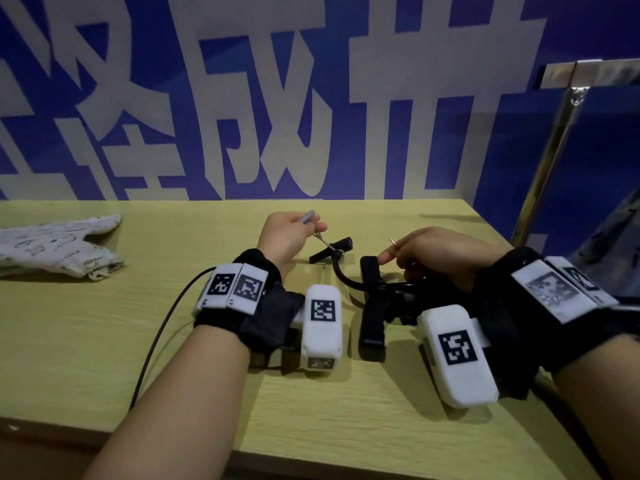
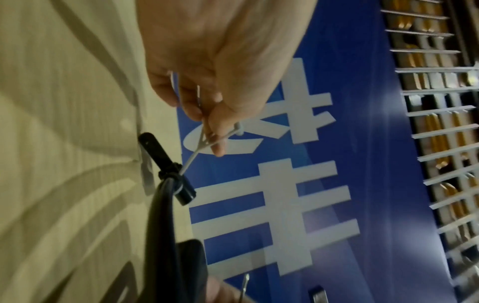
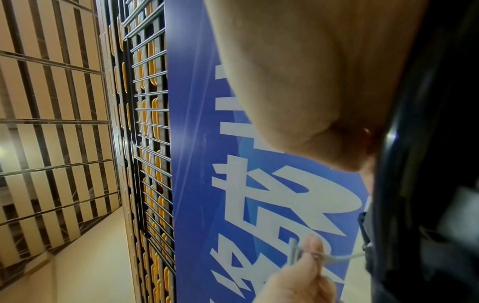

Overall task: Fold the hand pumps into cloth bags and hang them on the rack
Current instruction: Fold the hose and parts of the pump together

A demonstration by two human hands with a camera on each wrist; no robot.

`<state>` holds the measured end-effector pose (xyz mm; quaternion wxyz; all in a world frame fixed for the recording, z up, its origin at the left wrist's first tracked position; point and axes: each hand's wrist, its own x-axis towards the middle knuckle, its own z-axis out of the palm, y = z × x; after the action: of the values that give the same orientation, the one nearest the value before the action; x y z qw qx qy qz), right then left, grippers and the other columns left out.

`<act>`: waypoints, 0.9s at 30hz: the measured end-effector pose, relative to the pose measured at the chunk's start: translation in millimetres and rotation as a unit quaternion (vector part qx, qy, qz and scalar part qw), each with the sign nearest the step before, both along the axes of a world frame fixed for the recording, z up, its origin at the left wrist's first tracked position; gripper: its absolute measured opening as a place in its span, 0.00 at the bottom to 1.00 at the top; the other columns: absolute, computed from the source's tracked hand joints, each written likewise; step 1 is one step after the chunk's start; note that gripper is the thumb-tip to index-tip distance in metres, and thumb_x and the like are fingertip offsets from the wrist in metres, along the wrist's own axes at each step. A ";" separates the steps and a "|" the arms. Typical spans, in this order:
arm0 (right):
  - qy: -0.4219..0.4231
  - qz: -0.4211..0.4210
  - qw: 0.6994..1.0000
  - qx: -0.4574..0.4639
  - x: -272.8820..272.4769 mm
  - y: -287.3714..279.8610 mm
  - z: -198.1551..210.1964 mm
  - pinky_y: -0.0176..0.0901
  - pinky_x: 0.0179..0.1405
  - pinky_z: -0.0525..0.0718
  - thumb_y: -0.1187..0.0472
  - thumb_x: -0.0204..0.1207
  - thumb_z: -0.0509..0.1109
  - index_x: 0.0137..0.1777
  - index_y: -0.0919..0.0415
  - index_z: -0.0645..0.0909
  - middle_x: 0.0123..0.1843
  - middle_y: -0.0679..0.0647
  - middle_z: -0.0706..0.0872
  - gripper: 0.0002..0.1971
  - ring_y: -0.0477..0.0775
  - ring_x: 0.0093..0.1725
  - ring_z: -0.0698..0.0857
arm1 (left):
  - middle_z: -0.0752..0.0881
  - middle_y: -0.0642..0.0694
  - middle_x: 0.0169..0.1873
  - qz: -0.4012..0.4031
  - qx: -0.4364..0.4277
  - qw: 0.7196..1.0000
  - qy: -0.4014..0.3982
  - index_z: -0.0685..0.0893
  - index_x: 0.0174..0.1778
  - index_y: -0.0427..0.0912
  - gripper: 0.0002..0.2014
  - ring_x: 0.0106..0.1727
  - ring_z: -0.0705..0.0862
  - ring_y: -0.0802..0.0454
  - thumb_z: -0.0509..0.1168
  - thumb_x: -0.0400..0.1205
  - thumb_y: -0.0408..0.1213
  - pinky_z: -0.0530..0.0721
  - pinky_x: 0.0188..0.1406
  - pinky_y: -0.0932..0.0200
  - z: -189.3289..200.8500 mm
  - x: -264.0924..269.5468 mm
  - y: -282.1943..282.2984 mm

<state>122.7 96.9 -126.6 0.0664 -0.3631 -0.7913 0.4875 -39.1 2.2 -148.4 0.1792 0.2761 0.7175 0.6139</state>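
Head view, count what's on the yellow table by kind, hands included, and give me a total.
Cloth bags: 1
Black hand pumps: 1
Hands: 2, left hand pinching the grey cord on the pump hose nozzle, right hand on the pump
Total: 4

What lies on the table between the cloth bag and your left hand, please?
Nothing: in the head view, only bare table separates the cloth bag from the left hand.
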 end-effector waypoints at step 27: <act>0.171 -0.087 0.981 0.001 -42.4 -6.6 -16.1 0.37 0.29 0.71 0.68 0.82 0.56 0.36 0.57 0.71 0.31 0.52 0.75 0.13 0.47 0.28 0.72 | 0.76 0.49 0.53 -0.021 0.131 0.975 0.177 0.68 0.62 0.54 0.32 0.46 0.87 0.49 0.70 0.73 0.18 0.88 0.47 0.56 3.2 1.8 5.7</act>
<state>80.3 90.3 -142.7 0.2435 -0.3422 -0.7341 0.5336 -37.3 7.9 -145.2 0.0244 0.4162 0.6456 0.6398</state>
